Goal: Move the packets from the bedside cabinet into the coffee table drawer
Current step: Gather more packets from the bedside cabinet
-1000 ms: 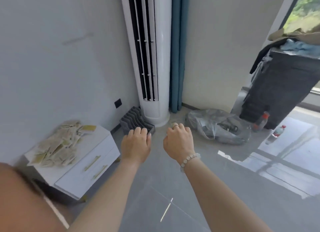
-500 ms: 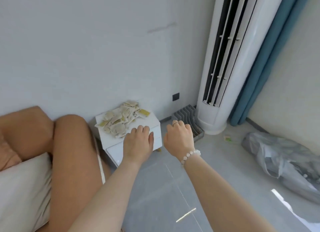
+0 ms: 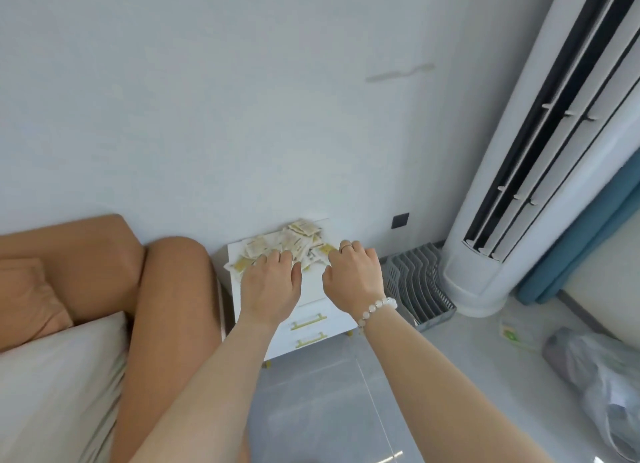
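Barely begun, I'd say: the heap of pale yellow-and-white paper packets (image 3: 287,246) lies atop the white two-drawer bedside cabinet (image 3: 313,319). Left hand (image 3: 270,286) and right hand (image 3: 351,278) hover over that cabinet, fingers curled, grasping nothing.

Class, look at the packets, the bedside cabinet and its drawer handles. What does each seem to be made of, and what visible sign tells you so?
Packets: probably thin paper or foil-lined sachets; flat, creased, printed white and yellow.
Bedside cabinet: likely painted or laminated board; smooth, uniform white, crisp edges.
Drawer handles: apparently brushed metal; slim gold-coloured bars.
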`<action>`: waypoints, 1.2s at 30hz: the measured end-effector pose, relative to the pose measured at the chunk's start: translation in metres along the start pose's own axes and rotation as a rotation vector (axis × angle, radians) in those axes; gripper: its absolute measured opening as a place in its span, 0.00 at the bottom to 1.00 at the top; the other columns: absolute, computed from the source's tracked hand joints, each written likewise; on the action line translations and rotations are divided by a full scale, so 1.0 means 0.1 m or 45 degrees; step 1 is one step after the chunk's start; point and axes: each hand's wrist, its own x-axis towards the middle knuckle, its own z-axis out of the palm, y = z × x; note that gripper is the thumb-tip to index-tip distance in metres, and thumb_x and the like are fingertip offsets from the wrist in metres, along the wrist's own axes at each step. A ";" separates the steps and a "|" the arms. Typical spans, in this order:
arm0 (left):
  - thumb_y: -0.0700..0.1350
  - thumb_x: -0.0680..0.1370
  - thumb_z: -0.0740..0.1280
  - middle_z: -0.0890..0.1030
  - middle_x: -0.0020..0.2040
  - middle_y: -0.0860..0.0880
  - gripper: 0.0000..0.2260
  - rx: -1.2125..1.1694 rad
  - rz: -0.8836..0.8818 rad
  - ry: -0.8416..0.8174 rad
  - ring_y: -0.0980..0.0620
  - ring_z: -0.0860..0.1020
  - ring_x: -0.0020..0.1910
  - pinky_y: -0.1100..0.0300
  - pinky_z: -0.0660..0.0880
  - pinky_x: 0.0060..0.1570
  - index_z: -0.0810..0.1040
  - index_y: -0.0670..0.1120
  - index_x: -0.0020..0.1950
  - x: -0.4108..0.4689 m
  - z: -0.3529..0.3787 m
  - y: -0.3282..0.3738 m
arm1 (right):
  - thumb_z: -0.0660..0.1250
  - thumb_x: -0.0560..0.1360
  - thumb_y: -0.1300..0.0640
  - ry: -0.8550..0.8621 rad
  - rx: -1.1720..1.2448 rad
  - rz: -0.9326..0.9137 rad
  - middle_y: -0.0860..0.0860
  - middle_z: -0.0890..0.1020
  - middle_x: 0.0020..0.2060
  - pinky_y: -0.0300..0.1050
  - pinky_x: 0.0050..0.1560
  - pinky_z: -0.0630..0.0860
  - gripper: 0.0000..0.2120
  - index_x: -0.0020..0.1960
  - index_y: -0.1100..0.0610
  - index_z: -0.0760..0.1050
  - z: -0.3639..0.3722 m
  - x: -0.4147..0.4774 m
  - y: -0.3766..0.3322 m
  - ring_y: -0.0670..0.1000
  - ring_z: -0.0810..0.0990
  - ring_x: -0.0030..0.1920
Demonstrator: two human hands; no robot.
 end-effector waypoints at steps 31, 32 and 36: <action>0.48 0.74 0.54 0.73 0.27 0.48 0.17 0.064 -0.443 -0.516 0.49 0.71 0.21 0.63 0.57 0.23 0.77 0.42 0.33 1.06 2.05 -1.35 | 0.54 0.78 0.53 -0.479 0.027 -0.107 0.52 0.76 0.55 0.47 0.59 0.66 0.14 0.56 0.56 0.75 1.68 2.58 -0.15 0.53 0.71 0.58; 0.48 0.74 0.57 0.74 0.27 0.48 0.16 0.077 -0.461 -0.573 0.49 0.72 0.22 0.64 0.57 0.23 0.78 0.42 0.34 1.08 2.16 -1.36 | 0.54 0.78 0.53 -0.517 0.030 -0.109 0.52 0.77 0.56 0.47 0.59 0.66 0.14 0.56 0.56 0.75 1.81 2.65 -0.12 0.53 0.71 0.58; 0.44 0.71 0.72 0.76 0.29 0.46 0.07 0.015 -0.584 -0.795 0.47 0.72 0.23 0.62 0.58 0.23 0.79 0.41 0.38 1.08 2.62 -1.36 | 0.54 0.79 0.53 -0.689 0.058 -0.045 0.52 0.75 0.59 0.47 0.60 0.65 0.16 0.60 0.56 0.75 2.29 2.92 -0.02 0.52 0.71 0.61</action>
